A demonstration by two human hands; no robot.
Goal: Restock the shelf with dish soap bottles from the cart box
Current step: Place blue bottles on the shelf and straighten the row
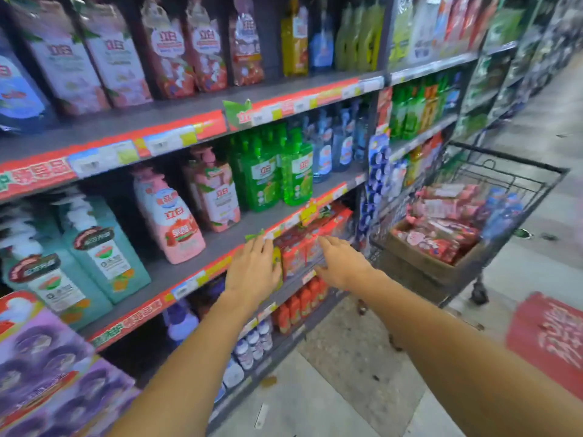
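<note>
In cart (520,167) box (419,257): red packs (441,222). L hand (252,272), R hand (342,263) open, empty.

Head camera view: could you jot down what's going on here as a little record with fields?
place: store aisle, shelving on the left
left hand: open, fingers straight, at the red packs on a lower shelf
right hand: open, reaching to the same packs
cart: wire, stands to the right
cart box: cardboard, holds red and pink packages
shelf above the hands: green bottles, pink pump bottles
</note>
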